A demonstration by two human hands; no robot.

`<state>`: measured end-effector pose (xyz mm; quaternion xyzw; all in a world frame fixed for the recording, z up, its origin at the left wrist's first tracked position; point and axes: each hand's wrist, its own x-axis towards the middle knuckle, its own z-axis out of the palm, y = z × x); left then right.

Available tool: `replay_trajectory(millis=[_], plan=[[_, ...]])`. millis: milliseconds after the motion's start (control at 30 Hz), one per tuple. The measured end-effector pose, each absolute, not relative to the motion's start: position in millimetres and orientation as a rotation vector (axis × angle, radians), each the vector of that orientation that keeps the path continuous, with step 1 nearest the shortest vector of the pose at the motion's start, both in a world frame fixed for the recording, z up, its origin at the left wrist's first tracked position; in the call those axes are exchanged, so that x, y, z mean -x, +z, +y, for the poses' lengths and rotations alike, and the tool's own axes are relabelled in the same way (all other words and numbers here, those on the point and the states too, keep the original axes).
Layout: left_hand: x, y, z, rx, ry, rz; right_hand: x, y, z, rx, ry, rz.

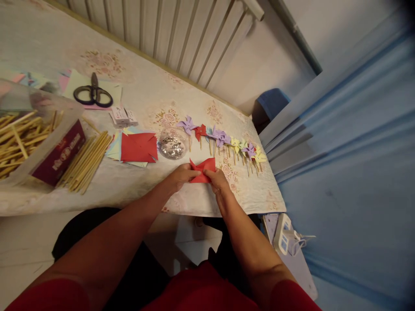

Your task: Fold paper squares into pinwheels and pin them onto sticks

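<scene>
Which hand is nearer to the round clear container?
Left. The left hand is close in front of the container; the right hand is farther right, across the red paper.

Red top (pixel 197 291) | red short sleeves (pixel 53 296) — ending near elbows | black legwear (pixel 139 276) | bare hands (pixel 183 175)

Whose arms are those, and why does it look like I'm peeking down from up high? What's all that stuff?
There's no robot: those arms belong to a person wearing a camera on their head. It looks forward and down, so you see nearly what they see. The left hand and right hand hold a red paper between them. On the flowery tablecloth lie pinwheels in a row, a round dish of small shiny bits, stacked coloured sheets, thin sticks and scissors.
</scene>
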<state>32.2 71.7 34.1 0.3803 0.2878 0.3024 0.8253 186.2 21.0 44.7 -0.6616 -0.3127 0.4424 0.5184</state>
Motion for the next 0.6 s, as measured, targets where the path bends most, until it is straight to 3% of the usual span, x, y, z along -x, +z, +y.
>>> replay_trajectory(millis=[600], plan=[[-35.5, 29.2, 69.5, -0.801, 0.675, 0.691, -171.2, 41.2, 19.4, 1.483, 1.134, -0.685]])
